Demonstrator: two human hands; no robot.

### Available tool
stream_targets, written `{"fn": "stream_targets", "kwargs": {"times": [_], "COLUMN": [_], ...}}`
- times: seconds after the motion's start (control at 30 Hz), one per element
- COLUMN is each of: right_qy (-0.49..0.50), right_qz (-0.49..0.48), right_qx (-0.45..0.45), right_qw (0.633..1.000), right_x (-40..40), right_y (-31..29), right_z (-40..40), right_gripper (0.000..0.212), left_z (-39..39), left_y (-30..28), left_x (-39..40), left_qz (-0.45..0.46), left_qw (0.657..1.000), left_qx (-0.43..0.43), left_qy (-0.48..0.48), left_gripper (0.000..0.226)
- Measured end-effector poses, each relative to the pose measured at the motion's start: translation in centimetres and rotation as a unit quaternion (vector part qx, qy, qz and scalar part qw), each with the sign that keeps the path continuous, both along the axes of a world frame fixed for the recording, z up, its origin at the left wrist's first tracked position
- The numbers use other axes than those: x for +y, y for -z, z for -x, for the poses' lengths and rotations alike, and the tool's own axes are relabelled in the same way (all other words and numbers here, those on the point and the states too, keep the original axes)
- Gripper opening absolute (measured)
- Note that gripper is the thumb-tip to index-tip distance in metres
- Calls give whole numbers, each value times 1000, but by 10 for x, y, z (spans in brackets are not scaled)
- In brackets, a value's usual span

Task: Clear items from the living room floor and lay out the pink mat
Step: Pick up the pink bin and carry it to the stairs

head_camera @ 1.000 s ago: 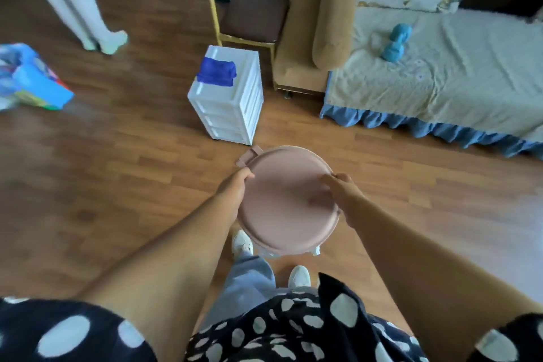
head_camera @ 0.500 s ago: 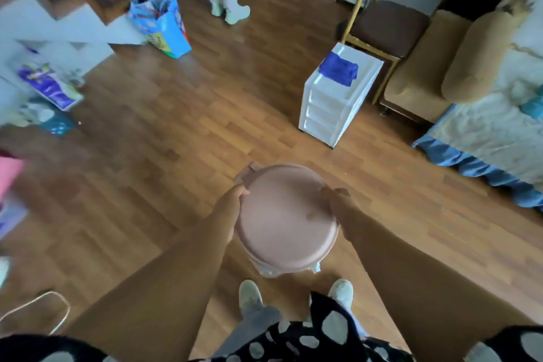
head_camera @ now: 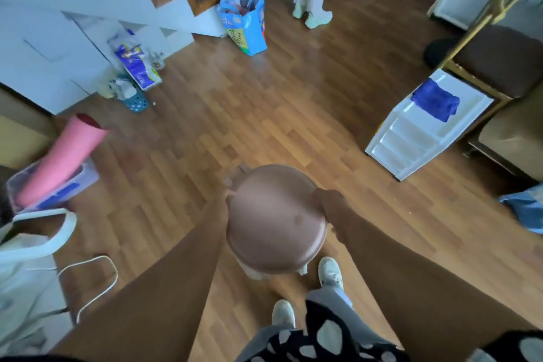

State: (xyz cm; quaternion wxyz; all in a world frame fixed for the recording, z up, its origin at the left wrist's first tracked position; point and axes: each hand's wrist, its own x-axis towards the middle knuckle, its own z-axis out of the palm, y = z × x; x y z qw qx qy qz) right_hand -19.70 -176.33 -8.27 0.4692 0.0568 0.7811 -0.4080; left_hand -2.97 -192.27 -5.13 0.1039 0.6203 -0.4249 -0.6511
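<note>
Wood floor (head_camera: 223, 114) all round me: pink mat (head_camera: 60, 161) rolled, leaning in a bin (head_camera: 73, 185) at left; blue bag (head_camera: 246, 25) beyond; white drawers (head_camera: 417, 138) at right. My left hand (head_camera: 224, 203) and right hand (head_camera: 326, 200) grip a round brown stool (head_camera: 274, 223) by its rim.

Glossy wood-plank floor (head_camera: 264, 114); smooth matt stool top (head_camera: 276, 217).

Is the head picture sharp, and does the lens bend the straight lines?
Head view: soft motion blur overall, so the round stool and both hands gripping it lack crisp edges. Wide-angle distortion splays the white drawer unit outward. The arms look dark, and the floor shows a pale sheen.
</note>
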Motion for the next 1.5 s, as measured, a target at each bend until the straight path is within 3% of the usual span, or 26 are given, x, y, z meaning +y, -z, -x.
{"fn": "stream_targets", "kwargs": {"times": [0.07, 0.13, 0.27, 0.4, 0.53, 0.7, 1.0, 1.23, 1.33, 1.5], "right_qy": [-12, -30, -43, -81, -116, -135, -110, -74, -55, -60], "right_qz": [13, 16, 25, 58, 89, 104, 88, 81, 78, 73], "right_qx": [3, 5, -22, -33, -17, -11, -25, -28, -26, -34], "right_qw": [1000, 999, 999, 994, 989, 985, 990, 994, 995, 995], "right_x": [-23, -46, -90, -144, -196, -248, -358, -459, -489, -541], "right_y": [1, 3, 9, -4, -21, -35, -30, -32, -34, -35], "right_z": [16, 37, 92, 158, 216, 254, 301, 339, 352, 392], "right_gripper": [54, 58, 26, 23, 51, 47, 22, 22, 29, 66], "left_z": [8, 26, 71, 118, 160, 201, 251, 305, 331, 371], "left_y": [-6, -9, -12, -19, -33, -42, -38, -51, -58, -53], "left_x": [-12, -27, -61, -100, -129, -171, -294, -409, -443, -496], "left_qz": [0, 7, -4, -9, -18, -6, -33, -38, -15, -12], "left_qw": [1000, 1000, 1000, 995, 991, 988, 991, 996, 997, 997], "left_qx": [7, 10, -4, -31, -39, -8, -16, 9, 8, -2], "left_qy": [14, 7, -21, -91, -123, -151, -130, -81, -72, -76], "left_gripper": [47, 34, 36, 20, 16, 25, 12, 20, 22, 42]}}
